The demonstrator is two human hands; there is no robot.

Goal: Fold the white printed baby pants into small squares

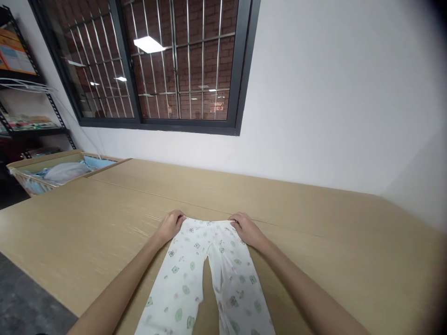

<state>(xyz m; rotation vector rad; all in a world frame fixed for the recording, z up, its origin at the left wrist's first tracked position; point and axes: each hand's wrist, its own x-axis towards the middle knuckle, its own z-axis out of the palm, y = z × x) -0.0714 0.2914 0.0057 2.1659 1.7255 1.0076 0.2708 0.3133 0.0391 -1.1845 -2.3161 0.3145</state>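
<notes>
A pair of small white pants (188, 260) with a green and pink print lies spread on the tan table, waistband away from me and legs toward me. My left hand (171, 224) pinches the left corner of the waistband. At the right corner, my right hand (247, 229) is closed on the waistband too. Between both hands the waistband is stretched nearly straight. Some folds run along the inner edge of the right leg, and the leg ends pass out of the bottom of the view.
The tan table (104, 218) reaches back to a white wall with a barred window (185, 60). At its far left end stands a crib-like box (45, 163) holding blue and white cloth. Black metal shelves (38, 132) with goods are behind it. Dark floor (28, 293) shows lower left.
</notes>
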